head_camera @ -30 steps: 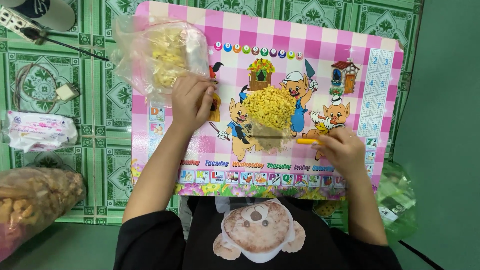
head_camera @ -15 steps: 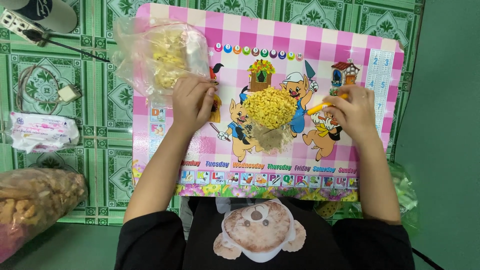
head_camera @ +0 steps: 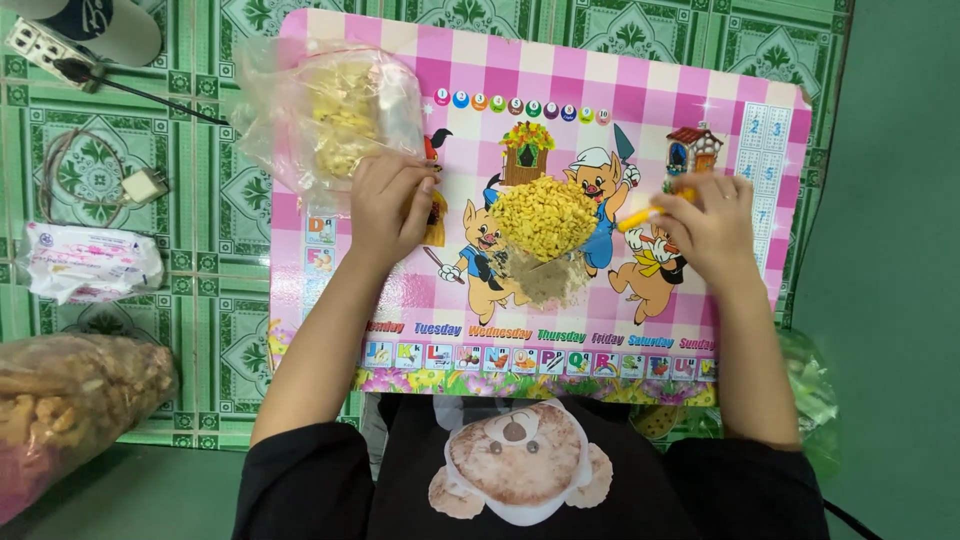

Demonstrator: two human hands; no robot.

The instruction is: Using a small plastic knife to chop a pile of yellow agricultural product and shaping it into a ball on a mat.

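A thin yellow tool (head_camera: 640,216) is pinched in the closed fingers of the right hand (head_camera: 705,225); only its yellow end shows past the fingertips, and what kind of tool it is cannot be told from this view. The hand is held palm-down over the right part of the mat (head_camera: 640,70), just beside the pile (head_camera: 543,217), with the tool's tip pointed toward it.

The left hand (head_camera: 390,205) is laid palm-down with its fingers curled, and it is pressed on the near edge of a clear bag (head_camera: 325,115). Whether the plastic is pinched or only pressed flat is hidden by the fingers. Pale yellow pieces are seen inside the bag, which lies over the mat's upper left corner.

The pile, made of small yellow pieces, is heaped at the middle of the mat, between the two hands. A smaller patch of greyish-brown scraps (head_camera: 545,278) is found touching its near side.

The mat is pink-checked and printed with cartoon pigs, and it is spread on a green patterned floor (head_camera: 200,300). To the left of the mat, a white charger (head_camera: 145,185) with a coiled cable and a soft white packet (head_camera: 90,262) are seen on the floor. A large bag of brown snacks (head_camera: 70,395) is placed nearer the person, at the lower left. A power strip (head_camera: 40,50) is seen at the upper left corner.
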